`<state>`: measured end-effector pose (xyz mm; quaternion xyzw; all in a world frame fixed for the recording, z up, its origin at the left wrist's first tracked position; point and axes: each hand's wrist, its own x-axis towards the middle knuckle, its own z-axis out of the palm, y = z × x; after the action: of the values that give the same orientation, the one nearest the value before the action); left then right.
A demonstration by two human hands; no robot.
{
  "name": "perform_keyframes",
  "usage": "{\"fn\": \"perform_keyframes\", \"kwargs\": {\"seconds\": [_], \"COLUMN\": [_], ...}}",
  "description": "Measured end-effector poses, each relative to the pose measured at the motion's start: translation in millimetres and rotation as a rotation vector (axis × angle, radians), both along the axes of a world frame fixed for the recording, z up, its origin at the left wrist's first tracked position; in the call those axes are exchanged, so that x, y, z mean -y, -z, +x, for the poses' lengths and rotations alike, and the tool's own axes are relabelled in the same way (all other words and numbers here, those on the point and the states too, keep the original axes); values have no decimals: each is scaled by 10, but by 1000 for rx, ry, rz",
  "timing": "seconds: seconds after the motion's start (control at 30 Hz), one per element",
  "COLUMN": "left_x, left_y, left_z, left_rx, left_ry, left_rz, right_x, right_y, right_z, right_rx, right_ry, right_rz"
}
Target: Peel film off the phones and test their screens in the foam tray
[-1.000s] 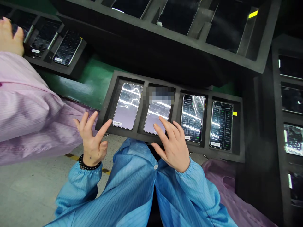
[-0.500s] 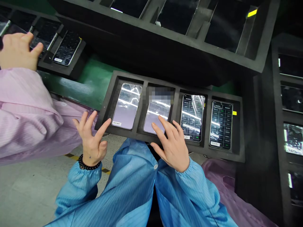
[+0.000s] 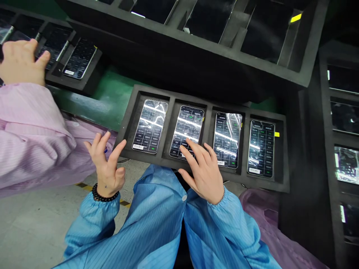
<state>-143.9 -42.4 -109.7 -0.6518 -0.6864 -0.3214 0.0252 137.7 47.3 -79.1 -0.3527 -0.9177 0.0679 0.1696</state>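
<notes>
Head view looks down on a black foam tray (image 3: 127,123) with four slots resting across the person's blue-sleeved lap, each slot holding one glossy smartphone under clear film. The right hand (image 3: 203,168) lies flat and released, grasping nothing, its fingertips (image 3: 187,142) touching the lower part of the second smartphone from the left (image 3: 187,129). The left hand (image 3: 108,164), with a black bead bracelet (image 3: 102,195) at the wrist, hovers open with spread fingers just off the tray's left corner, holding nothing. Compared with half a second ago, the leftmost smartphone (image 3: 150,126) and the second one no longer show pale, nearly blank screens: both now display a dark grid of tiles with small green marks, matching the third smartphone (image 3: 227,138) and the fourth smartphone (image 3: 261,147). Both hands sit almost where they were, the left one slightly lower. At the upper left, a co-worker's hand (image 3: 21,61) in a pink sleeve rests on another black tray of phones (image 3: 70,56), much as before. A larger dark foam rack (image 3: 196,63) stands behind the lap tray.
</notes>
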Motion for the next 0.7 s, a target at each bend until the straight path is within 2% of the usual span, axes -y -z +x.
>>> {"fn": "perform_keyframes", "kwargs": {"seconds": [0.17,0.27,0.37,0.43,0.5,0.6,0.7], "left_x": [-3,-66,-264,-475,-708,-975,-1033], "left_y": [26,-6,-116,-209,-285,-320,-269], "left_z": [31,27,20,36,70,123,139], "left_rx": [15,39,39,30,35,66,88], "left_ry": [18,58,113,139,144,136,116], "left_rz": [-27,-34,2,62,101,-23,-170], "right_x": [5,-54,-198,-319,-426,-511,-503], "right_y": [-20,-131,-282,-333,-309,-177,-73], "right_z": [7,84,164,179,161,124,124], "right_rx": [-13,-148,-260,-253,-226,-173,-141], "right_ry": [0,-68,-83,4,140,279,299], "right_rz": [-37,-156,-228,-188,-104,2,59]}}
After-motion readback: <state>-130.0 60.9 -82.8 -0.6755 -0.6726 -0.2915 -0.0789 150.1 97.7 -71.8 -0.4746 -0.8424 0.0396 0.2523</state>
